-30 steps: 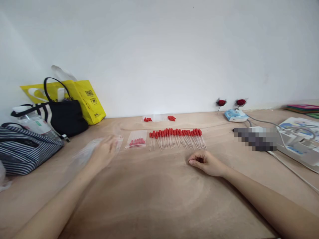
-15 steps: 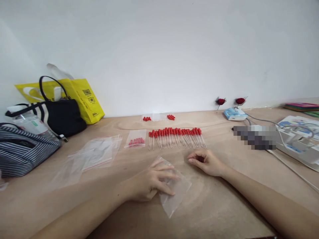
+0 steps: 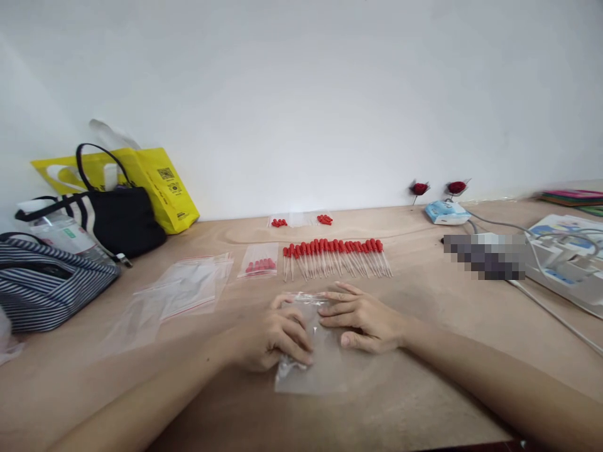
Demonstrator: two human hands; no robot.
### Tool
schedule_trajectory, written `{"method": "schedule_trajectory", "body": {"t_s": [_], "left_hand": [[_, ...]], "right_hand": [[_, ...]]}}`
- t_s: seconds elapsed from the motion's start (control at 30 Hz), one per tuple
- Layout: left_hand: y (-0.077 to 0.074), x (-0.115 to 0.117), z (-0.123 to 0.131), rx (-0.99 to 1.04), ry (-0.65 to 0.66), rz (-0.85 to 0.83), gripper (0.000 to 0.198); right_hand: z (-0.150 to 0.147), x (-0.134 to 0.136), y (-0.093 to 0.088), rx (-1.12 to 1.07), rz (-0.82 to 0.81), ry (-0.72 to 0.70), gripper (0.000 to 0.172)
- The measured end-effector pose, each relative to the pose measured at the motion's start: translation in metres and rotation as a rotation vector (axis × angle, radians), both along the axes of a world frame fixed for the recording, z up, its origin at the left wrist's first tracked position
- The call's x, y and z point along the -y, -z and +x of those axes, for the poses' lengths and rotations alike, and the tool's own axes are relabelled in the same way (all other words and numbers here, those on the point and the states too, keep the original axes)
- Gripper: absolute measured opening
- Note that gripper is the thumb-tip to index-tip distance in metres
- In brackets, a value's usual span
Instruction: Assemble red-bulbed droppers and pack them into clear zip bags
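Note:
A clear plastic zip bag (image 3: 325,358) lies on the table in front of me, its zip edge away from me. My left hand (image 3: 280,336) grips its left side with curled fingers, and the film is creased under the fingertips. On the bag's upper right rests my right hand (image 3: 365,314), fingers stretched out and flat, holding nothing. Beyond both hands, glass droppers with red rubber bulbs (image 3: 336,251) lie side by side in a row. Left of the row is a small zip bag (image 3: 259,252) with several red rubber bulbs inside.
More clear bags (image 3: 198,285) lie in a stack to the left. Loose red bulbs (image 3: 325,219) sit near the wall. At left stand a striped pouch (image 3: 56,282), a black bag (image 3: 127,220) and a yellow bag (image 3: 174,194). A power strip (image 3: 560,273) with cables is at right.
My right hand has moved left and opened from a curled shape onto the bag. The bag has turned straighter, and my left hand's fingers have curled on its left side.

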State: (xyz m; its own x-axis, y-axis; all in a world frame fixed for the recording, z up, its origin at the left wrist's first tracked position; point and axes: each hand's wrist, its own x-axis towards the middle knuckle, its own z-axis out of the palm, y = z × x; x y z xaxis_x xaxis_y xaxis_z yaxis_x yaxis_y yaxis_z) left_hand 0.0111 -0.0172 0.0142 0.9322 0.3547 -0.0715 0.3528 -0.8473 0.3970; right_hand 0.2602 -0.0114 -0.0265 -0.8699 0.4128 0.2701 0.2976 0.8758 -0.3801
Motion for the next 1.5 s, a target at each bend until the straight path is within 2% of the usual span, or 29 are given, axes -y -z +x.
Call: {"method": "schedule_trajectory", "body": {"t_s": [0.1,0.2,0.3,0.33,0.4,0.47,0.53,0.6,0.67,0.8,1.0,1.2,1.37,1.5], "left_hand": [[0.000,-0.020,-0.025,-0.057,-0.102,0.072,0.042],[0.000,-0.029,-0.037,-0.052,-0.335,0.221,0.039],[0.006,-0.014,-0.020,0.018,-0.618,0.282,0.041],[0.010,-0.006,-0.009,0.009,-0.682,0.243,0.048],[0.021,0.010,0.011,-0.050,-0.732,0.155,0.067],[0.030,0.019,0.024,-0.100,-0.697,0.115,0.078],[0.034,0.016,0.028,-0.101,-0.601,0.101,0.081],[0.032,0.008,0.025,-0.064,-0.490,0.087,0.079],[0.028,-0.002,0.019,-0.028,-0.408,0.068,0.079],[0.024,-0.010,0.012,-0.007,-0.344,0.056,0.078],[0.025,-0.009,0.014,-0.018,-0.323,0.066,0.078],[0.022,-0.016,0.010,-0.024,-0.227,0.047,0.081],[0.020,-0.018,0.010,-0.004,-0.184,0.053,0.087],[0.014,-0.013,0.008,-0.013,-0.262,0.076,0.079]], "right_hand": [[0.005,0.005,0.002,-0.074,-0.047,0.014,0.041],[0.002,0.010,0.005,-0.143,-0.100,0.004,0.038],[-0.008,0.016,0.004,-0.168,-0.104,0.036,0.037],[-0.011,0.018,0.003,-0.176,-0.111,0.049,0.037],[-0.013,0.020,0.001,-0.212,-0.147,0.089,0.039],[-0.010,0.018,0.000,-0.275,-0.166,0.187,0.038],[-0.002,0.012,0.002,-0.304,-0.121,0.316,0.036],[0.008,0.003,0.005,-0.261,-0.053,0.397,0.034],[0.016,-0.004,0.009,-0.198,-0.032,0.406,0.034],[0.021,-0.008,0.014,-0.188,-0.054,0.305,0.037],[0.017,-0.006,0.008,-0.228,-0.037,0.161,0.037],[0.015,-0.008,0.004,-0.154,-0.026,-0.036,0.050],[0.011,-0.004,0.002,0.010,0.043,-0.077,0.065],[0.010,-0.003,-0.001,0.070,0.081,-0.054,0.063]]}}
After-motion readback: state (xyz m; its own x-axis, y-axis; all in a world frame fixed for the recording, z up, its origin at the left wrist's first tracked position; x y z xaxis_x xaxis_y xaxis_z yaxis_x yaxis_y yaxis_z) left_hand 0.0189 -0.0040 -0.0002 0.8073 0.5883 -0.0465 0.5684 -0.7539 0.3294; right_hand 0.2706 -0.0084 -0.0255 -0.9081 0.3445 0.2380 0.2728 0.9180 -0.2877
